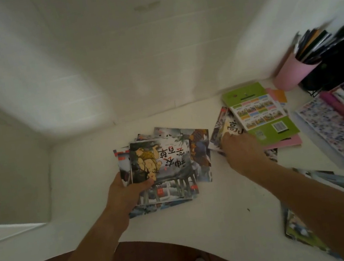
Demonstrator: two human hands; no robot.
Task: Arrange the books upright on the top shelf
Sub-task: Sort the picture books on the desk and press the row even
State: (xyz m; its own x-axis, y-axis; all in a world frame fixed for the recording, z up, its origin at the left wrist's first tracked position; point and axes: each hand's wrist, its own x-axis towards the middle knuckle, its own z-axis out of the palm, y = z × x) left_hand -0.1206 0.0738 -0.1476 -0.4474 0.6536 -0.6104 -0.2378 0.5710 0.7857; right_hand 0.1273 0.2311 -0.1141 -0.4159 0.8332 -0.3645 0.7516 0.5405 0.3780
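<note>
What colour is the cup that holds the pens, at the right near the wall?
The cup is pink; the head view shows it, slightly blurred.

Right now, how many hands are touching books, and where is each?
2. The left hand grips the near-left edge of the fanned stack of picture books on the white surface. The right hand reaches onto a book lying beside the green book.

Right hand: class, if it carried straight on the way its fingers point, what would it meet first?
The right hand already touches the book with the large black character; beyond it, probably the green book.
</note>
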